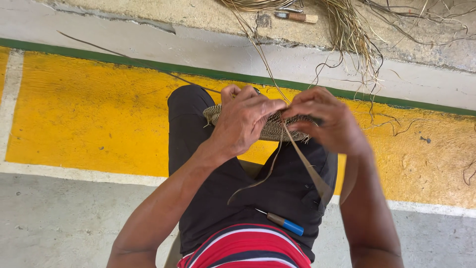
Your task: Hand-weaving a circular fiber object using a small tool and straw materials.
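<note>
Two hands: both work at one small woven piece held over the person's knees.
Left hand (pixel 244 121): fingers curled down and clamped on the near edge of the coiled woven disc (pixel 277 126), covering its left half.
Right hand (pixel 322 116): fingers pinched together on the disc's right rim, seemingly gripping a strand; the fingertips themselves are hidden, so I cannot tell exactly what they pinch.
Woven disc: flat, tightly coiled, brown and tan, held level just above the black shorts (pixel 238 198), between the two hands.
Loose strand (pixel 258 181): a thin fibre hangs from the disc and curls down over the lap; a flatter, wider strip (pixel 310 171) runs down beside it toward the right thigh.
Progress, as a judgement: several coils are already bound into a small round base; no walls rise from it, so most of the weaving appears to be left.
Tool on lap: an awl with a blue handle (pixel 285 223) lies on the shorts near the red, white and dark striped shirt (pixel 248 248), untouched.
Supply: a bundle of dry fibres (pixel 347 30) lies on the concrete ledge, well apart from the hands, with a wooden-handled knife (pixel 296 17) beside it.
Containers: none in view; the fibres lie loose.
Floor: a yellow painted band (pixel 99 114) edged in green and white.
</note>
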